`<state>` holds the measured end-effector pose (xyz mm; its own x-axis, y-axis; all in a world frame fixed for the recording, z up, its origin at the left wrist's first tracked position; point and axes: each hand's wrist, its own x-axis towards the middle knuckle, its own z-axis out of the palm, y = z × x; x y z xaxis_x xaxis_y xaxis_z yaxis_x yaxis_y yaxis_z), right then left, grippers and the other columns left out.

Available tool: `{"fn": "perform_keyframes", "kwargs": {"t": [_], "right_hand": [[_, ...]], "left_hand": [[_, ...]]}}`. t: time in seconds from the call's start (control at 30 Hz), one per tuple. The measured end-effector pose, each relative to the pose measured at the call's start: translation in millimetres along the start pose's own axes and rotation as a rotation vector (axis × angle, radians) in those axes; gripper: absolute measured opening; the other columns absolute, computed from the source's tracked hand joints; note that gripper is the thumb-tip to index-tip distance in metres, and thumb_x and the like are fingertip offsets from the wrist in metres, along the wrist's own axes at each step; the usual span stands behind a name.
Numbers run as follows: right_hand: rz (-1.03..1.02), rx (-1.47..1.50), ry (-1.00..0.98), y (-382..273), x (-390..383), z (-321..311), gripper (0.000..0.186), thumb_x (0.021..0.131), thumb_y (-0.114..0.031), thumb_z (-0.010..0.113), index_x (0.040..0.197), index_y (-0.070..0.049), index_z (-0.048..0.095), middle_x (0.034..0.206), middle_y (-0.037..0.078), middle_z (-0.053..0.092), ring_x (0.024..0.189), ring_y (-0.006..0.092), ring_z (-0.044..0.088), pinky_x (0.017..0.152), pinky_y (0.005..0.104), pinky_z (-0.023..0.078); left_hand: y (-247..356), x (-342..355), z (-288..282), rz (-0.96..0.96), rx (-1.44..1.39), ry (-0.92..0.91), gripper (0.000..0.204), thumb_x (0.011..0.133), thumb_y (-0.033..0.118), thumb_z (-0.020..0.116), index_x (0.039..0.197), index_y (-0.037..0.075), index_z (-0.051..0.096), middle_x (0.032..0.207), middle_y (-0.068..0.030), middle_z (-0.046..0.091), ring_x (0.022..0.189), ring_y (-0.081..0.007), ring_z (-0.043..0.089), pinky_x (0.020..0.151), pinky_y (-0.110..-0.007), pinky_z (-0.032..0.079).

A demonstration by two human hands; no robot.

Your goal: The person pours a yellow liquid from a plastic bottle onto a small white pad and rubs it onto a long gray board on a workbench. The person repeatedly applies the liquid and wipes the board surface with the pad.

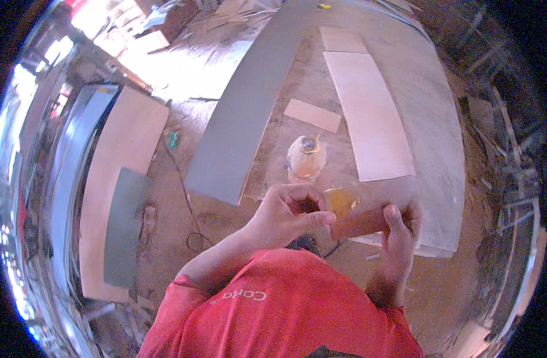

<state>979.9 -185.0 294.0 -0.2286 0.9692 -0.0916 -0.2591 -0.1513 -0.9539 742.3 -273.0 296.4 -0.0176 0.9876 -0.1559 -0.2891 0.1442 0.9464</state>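
Observation:
My right hand [398, 230] grips the right end of a brown flat piece [369, 212], with its thumb upright on the face. A yellow, glossy smear [339, 203] covers that piece's left end. My left hand [291, 212] pinches at this smeared edge, thumb and forefinger together, the other fingers curled. Just beyond my hands stands a pale container [307, 161] with a round opening and yellow smears, on the worn work surface [273, 161]. Above it lies a small pale rectangular offcut [312, 114].
Long grey [249, 95] and pale [369, 113] boards lie ahead. More sheets [124, 131] are stacked at left, near a black cable [187, 197] and a small green object [172, 139]. A large grey sheet [434, 149] lies at right. Scrap pieces clutter the edges.

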Motion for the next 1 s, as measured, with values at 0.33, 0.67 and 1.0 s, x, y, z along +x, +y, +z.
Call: {"fn": "perform_keyframes", "kwargs": {"t": [0.33,0.67,1.0], "right_hand": [[-0.694,-0.643,-0.072,41.3,-7.0,-2.4,0.03,0.093,-0.014,0.08,0.117,0.002,0.071,0.105,0.011,0.077,0.09,0.0226,0.073,0.079,0.0338,0.056],[-0.757,-0.79,-0.468,53.5,-62.8,137.4,0.017,0.1,-0.016,0.074,0.106,0.0,0.073,0.089,0.016,0.073,0.078,0.0337,0.071,0.069,0.0412,0.053],[-0.666,-0.742,-0.697,128.8,-152.7,312.9,0.021,0.101,-0.02,0.074,0.109,-0.001,0.074,0.088,0.014,0.073,0.078,0.0273,0.07,0.072,0.0375,0.053]], "left_hand": [[-28.7,-31.0,15.1,0.357,0.17,0.612,0.012,0.092,0.004,0.081,0.101,-0.004,0.08,0.099,-0.009,0.078,0.092,-0.0129,0.071,0.081,-0.027,0.057],[-34.1,-116.5,-71.5,0.274,0.392,0.927,0.013,0.091,0.009,0.073,0.089,-0.003,0.077,0.083,-0.0067,0.072,0.075,-0.0108,0.068,0.067,-0.026,0.055],[-78.8,-281.8,-244.2,0.245,0.465,1.327,0.011,0.08,0.008,0.073,0.074,0.0,0.067,0.069,-0.0043,0.061,0.064,-0.0094,0.058,0.06,-0.028,0.048]]}}
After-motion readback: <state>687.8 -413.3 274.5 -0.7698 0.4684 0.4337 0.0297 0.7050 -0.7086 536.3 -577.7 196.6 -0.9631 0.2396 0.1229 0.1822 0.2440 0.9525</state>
